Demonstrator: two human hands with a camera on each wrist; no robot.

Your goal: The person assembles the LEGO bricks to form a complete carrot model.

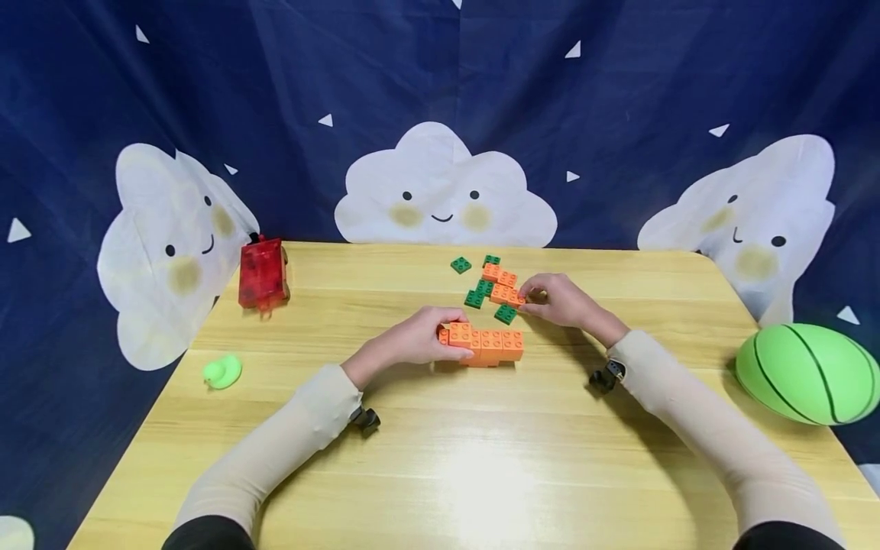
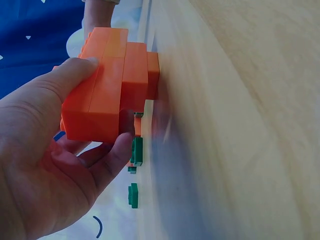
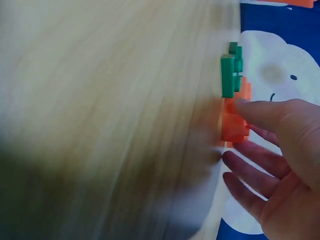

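Note:
My left hand (image 1: 429,336) grips an assembly of joined orange toy bricks (image 1: 490,347), its thumb across the near side in the head view. In the left wrist view the assembly (image 2: 107,85) is stepped, with narrower layers on the side facing the table. Right of it and farther back, my right hand (image 1: 560,299) pinches an orange brick (image 3: 235,127) at the edge of the loose pile between thumb and index finger. Its other fingers are spread loosely. Beside that brick lie more orange bricks (image 1: 499,292) and several green bricks (image 1: 505,313).
A single green brick (image 1: 461,265) sits apart at the back of the wooden table (image 1: 385,473). To the left are a translucent red object (image 1: 261,273) and a lime-green toy duck (image 1: 223,372). A green ball (image 1: 807,374) rests at the right edge. A blue cloud-patterned curtain (image 1: 302,69) hangs behind.

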